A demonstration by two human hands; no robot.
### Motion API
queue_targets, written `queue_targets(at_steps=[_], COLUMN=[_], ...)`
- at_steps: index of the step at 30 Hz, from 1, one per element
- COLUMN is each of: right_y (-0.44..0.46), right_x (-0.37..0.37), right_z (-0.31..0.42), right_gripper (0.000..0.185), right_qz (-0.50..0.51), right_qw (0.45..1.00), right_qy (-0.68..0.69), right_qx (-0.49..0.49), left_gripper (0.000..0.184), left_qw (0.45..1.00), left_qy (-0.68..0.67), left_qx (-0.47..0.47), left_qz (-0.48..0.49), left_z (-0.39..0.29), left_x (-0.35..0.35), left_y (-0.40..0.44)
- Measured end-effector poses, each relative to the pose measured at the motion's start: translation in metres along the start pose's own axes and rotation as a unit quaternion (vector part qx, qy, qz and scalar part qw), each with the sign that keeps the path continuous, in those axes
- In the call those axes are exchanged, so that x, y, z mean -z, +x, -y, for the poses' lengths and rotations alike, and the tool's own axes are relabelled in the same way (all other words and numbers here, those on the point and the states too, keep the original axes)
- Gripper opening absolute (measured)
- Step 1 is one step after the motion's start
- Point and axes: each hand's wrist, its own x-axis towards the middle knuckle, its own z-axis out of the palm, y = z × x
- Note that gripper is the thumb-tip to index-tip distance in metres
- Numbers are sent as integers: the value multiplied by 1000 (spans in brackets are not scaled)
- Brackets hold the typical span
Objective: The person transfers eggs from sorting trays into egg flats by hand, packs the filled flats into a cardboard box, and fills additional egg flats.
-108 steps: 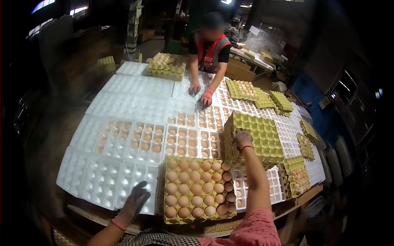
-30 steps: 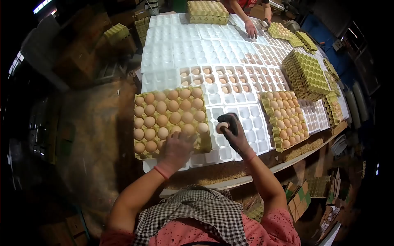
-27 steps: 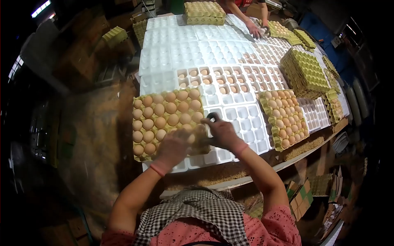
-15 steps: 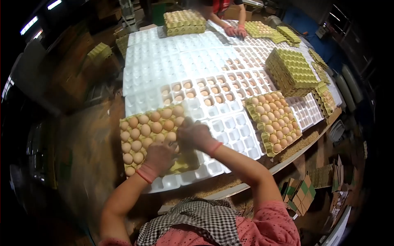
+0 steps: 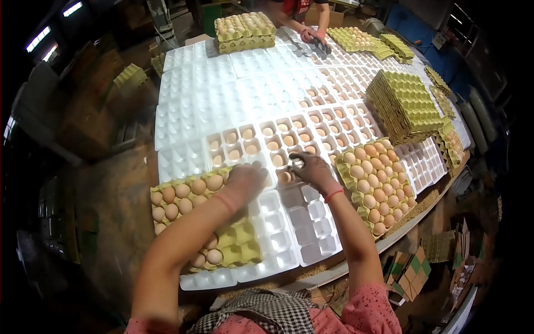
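My right hand (image 5: 315,170), in a dark-smudged glove, is over a white foam tray (image 5: 285,193) with its fingers curled. Whatever they hold is hidden. Just beside its fingertips, a brown egg (image 5: 286,177) sits in a tray pocket. My left hand (image 5: 247,182) is smeared by motion near the tray's left part, so its grip does not show. Under my left forearm lies a yellow-green egg carton (image 5: 240,243). Its left side holds eggs, while bare cups show at its lower right. A full egg carton (image 5: 375,186) lies right of my right hand.
A tall stack of cartons (image 5: 401,106) stands at the right. Farther back is a stacked carton of eggs (image 5: 245,30). A co-worker's hands (image 5: 315,39) are over the far trays. Flattened cardboard (image 5: 409,273) lies below the table's right edge.
Both hands have left the near carton's cups and moved up and right; the right hand is now over the foam tray. More bare carton cups show. The view has shifted slightly.
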Motion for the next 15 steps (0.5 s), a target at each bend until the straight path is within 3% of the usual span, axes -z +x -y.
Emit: queue_targets(at_steps=[1,2,3,4,5,6,7,9,11,13,15], right_y=[5,4,7,10,12,11,12,13,12,11,15], right_x=[7,11,6,-10,-26,-24,-18,-10,-14,-23,-58], right_z=[1,3,-6,-29,-48,-44,-31,5,51,98,118], right_gripper=[38,29,22,21,21,23,22,21,25,29,43], right_qz=[-50,-130,-153,-153,-150,-119,-199,-253,-206,-121,-95], right_qw=[996,987,983,988,981,987,967,954,947,930,918], right_qy=[70,85,100,0,-99,-102,-141,-97,64,82,-67], right_qx=[-28,-31,-30,19,70,40,67,130,240,337,380], left_gripper=[32,32,22,16,18,18,25,50,45,35,40], left_qw=[997,997,998,981,991,992,997,990,981,932,944], left_qy=[33,32,-16,-64,-42,-43,31,-95,-135,-264,-219], left_qx=[4,7,2,-1,13,22,-36,62,-22,108,141], left_qz=[68,72,-57,-183,-126,-120,-62,87,-141,-224,-203], left_z=[1,3,4,6,11,19,29,49,78,110,120], left_x=[-2,-5,-4,-5,-7,-12,-12,-4,6,12,31], left_y=[15,25,32,36,41,39,35,43,12,0,-31])
